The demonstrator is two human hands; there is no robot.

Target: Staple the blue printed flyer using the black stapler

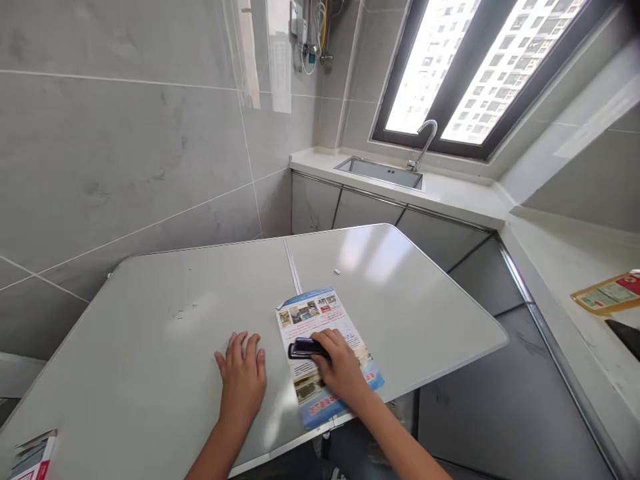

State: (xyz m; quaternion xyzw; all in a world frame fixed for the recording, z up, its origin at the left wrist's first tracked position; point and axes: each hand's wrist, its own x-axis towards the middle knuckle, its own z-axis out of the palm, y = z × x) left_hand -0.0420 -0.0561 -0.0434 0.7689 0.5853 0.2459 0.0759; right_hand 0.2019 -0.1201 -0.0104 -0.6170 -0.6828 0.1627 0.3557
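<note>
On the glossy white folding table (pixel 170 373): small white chip (pixel 337 271) past the blue-and-white printed paper brochure (pixel 304 328), pink-and-white booklet (pixel 31 460) at near-left. Right hand (pixel 341 367) clamped on a glossy black stapler (pixel 300 348) over the brochure, hiding part of it. Left hand (pixel 242 380) palm down beside it, fingers spread. Brochure's red print illegible. Brochure reaches the near table edge; wide tabletop left and beyond.

Daylight from the blown-out window (pixel 467 70) throws pale glare across the table (pixel 165 360), with wide-angle stretching at the edges
</note>
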